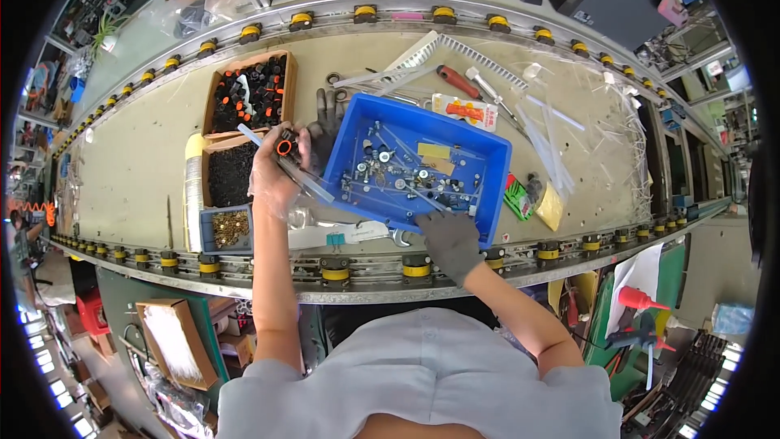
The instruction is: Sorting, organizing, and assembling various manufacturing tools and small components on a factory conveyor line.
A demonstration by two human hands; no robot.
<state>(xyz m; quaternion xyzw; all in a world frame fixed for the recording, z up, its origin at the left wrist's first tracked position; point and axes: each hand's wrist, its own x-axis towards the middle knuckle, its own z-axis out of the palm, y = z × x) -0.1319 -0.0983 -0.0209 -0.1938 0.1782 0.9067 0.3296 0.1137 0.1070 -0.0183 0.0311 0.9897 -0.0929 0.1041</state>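
Observation:
My bare left hand (pixel 275 171) is closed around a small black knob with an orange ring (pixel 284 147), left of a blue bin (pixel 504 187). A clear plastic strip (pixel 313 185) lies by that hand; I cannot tell whether it is held too. Screws, washers and cable ties (pixel 386 156) lie scattered in the bin with a small yellow piece (pixel 434 150). My right hand (pixel 451 244), in a grey glove, has its fingers bent over the bin's near rim, the tips partly hidden. An empty dark glove (pixel 327 114) lies beyond my left hand.
Beside my left hand are a box of black and orange knobs (pixel 290 85), a box of black bits (pixel 231 175) and a tray of brass parts (pixel 230 229). A wrench (pixel 357 232) lies near the front rail. Beyond the bin rests a red-handled screwdriver (pixel 459 81). Roller rails (pixel 335 268) border the table.

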